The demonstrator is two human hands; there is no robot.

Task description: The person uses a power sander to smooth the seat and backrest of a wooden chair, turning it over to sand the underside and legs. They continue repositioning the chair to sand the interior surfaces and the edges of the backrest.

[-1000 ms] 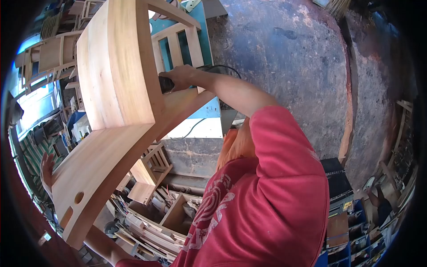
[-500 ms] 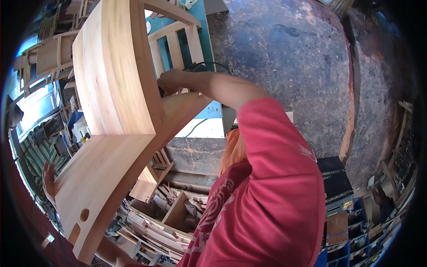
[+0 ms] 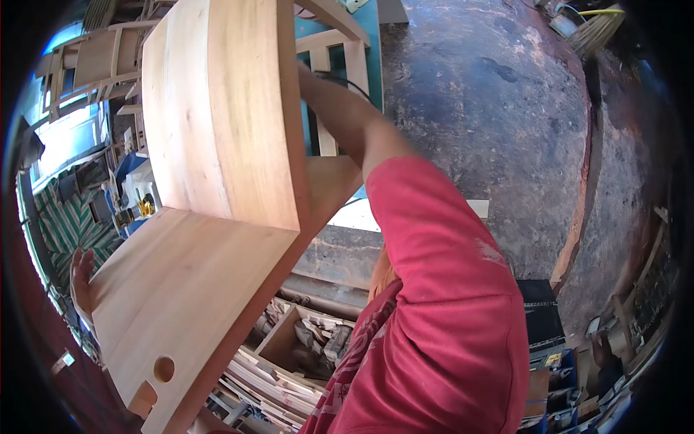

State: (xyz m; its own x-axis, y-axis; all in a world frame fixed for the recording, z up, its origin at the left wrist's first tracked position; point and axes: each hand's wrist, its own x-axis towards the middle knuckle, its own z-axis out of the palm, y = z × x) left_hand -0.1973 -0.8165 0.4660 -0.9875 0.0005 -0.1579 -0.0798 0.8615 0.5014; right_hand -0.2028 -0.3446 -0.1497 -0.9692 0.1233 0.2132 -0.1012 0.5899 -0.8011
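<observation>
A pale wooden furniture piece point(image 3: 217, 123) fills the left and centre, with a tall panel meeting a lower panel point(image 3: 195, 267) at an angle. The lower panel has a round hole and a notch near its bottom end. My left hand point(image 3: 82, 282) is at that panel's far left edge, fingers extended along it. My right arm, in a red sleeve, reaches behind the tall panel, where little of my right hand point(image 3: 306, 78) shows. Its fingers are hidden, and I cannot see what they hold.
A slatted wooden frame point(image 3: 354, 65) is on a teal surface behind the panel. Stained concrete floor point(image 3: 477, 123) extends to the right. Below are a wooden box of offcuts point(image 3: 278, 340) and stacked strips point(image 3: 278, 387). More wooden frames point(image 3: 94, 61) stand at upper left.
The wooden piece appears farther right in view. My right hand has moved up, and its fingers have gone out of sight behind the panel. My left hand stays at the edge.
</observation>
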